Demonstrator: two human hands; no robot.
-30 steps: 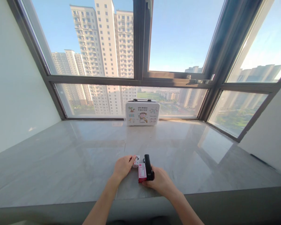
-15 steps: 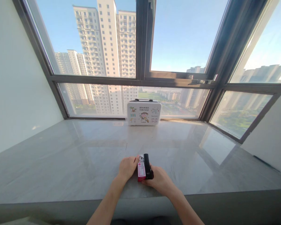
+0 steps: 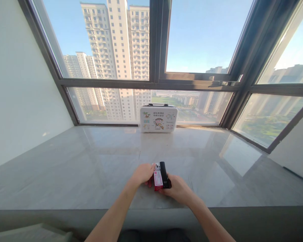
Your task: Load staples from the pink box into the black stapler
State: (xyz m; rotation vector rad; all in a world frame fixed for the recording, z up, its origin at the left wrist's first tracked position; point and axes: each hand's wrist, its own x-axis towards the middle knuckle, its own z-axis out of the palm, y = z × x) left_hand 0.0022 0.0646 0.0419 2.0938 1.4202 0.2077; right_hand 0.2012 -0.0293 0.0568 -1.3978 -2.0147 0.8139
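Cardboard box, red-and-white, rectangular (image 3: 158, 180), is at the front of the glossy grey stone sill (image 3: 103, 164). Right hand (image 3: 177, 189) clasps it against an elongated black device (image 3: 164, 174); left hand (image 3: 143, 173) grips a small white printed carton (image 3: 157, 166). Uneven squeezing could eject the carton. Since one second earlier, it has closed in behind the box.

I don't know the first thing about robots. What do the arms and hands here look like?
They are a person's. The left hand and right hand are both ungloved, and both forearms are bare down to the picture's lower edge, so any sleeves are out of view. I see no watch, bracelet, cable or marking. Some fingers are hidden, so rings can't be ruled out.
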